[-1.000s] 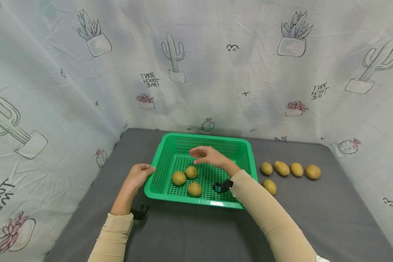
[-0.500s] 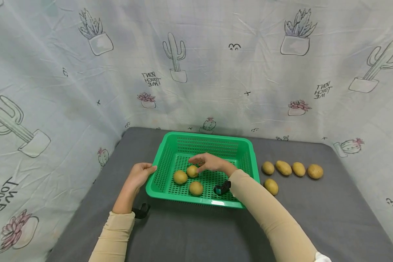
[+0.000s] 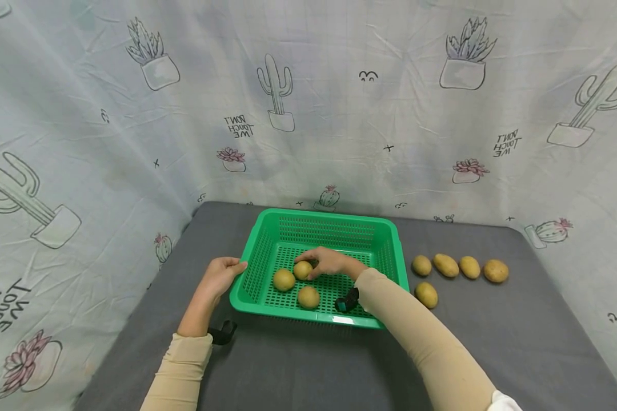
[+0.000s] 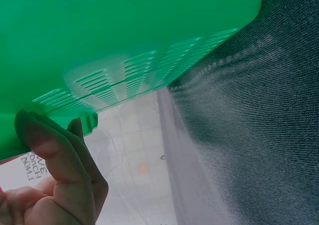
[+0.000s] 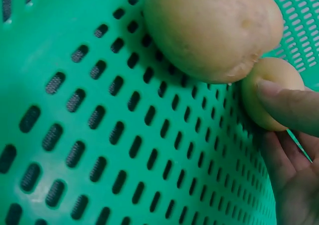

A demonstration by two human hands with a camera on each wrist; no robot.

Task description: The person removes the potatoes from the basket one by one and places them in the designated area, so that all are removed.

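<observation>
My left hand [image 3: 220, 278] grips the left rim of a green perforated plastic basket [image 3: 288, 313]. In the left wrist view, its fingers [image 4: 70, 170] curl up under the basket's lip. Inside the basket, my right hand [image 3: 331, 262] holds a small round potato [image 3: 303, 270] between thumb and fingers, low over the basket floor. The right wrist view has the thumb pressed on this potato [image 5: 278, 71], with fingertips at its other side. A second potato [image 3: 284, 280] lies to its left, and a third potato [image 3: 308, 297] sits nearer the front rim.
Right of the basket, several potatoes form a row on the grey cloth, among them a long potato [image 3: 445, 265] and a round potato [image 3: 496, 271]. One more potato [image 3: 426, 295] lies in front of the row. A cactus-print curtain [image 3: 329, 142] hangs behind the table.
My right hand has come down from above the basket floor onto the small round potato and now pinches it. My left hand has stayed on the rim.
</observation>
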